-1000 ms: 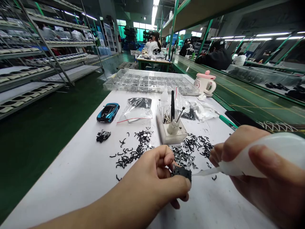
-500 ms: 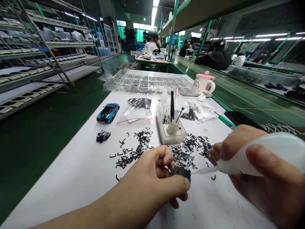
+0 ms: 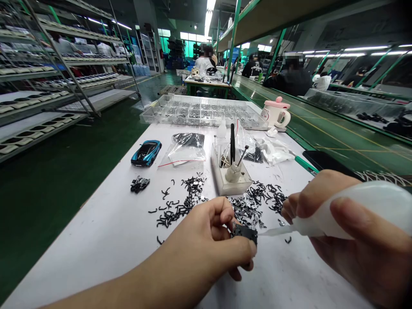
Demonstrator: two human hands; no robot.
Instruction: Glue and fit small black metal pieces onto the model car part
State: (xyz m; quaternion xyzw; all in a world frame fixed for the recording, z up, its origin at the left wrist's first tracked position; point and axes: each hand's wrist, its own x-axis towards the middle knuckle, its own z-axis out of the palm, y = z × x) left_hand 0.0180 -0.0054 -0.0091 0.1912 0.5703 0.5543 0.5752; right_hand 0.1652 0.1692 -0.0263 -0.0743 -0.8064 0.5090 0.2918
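Observation:
Between the thumb and fingers of my left hand [image 3: 212, 249] is a small black plastic part [image 3: 246, 232], tilted toward the right. My right hand [image 3: 350, 231] is wrapped round a white squeeze bottle [image 3: 376, 201] with a long thin nozzle [image 3: 278, 231]. The nozzle points left, and its tip is at the right edge of the black part; whether it touches, I cannot tell. Just beyond my hands lie a heap of small silver-and-black pieces [image 3: 246, 210] and loose curved black pieces [image 3: 174, 214] on the white table [image 3: 96, 240].
A white holder [image 3: 225, 186] with a small bottle and thin tools stands mid-table. Left of it are a blue toy car [image 3: 146, 153], a clear bag [image 3: 183, 148] and a black-silver cluster [image 3: 139, 184]. Behind are a compartment tray [image 3: 202, 112] and a pink-lidded mug [image 3: 276, 113]. Co-workers sit farther off.
Both hands, the black part and the nozzle stay almost where they were. The view has shifted very slightly, and a co-worker at the right has moved their head a little.

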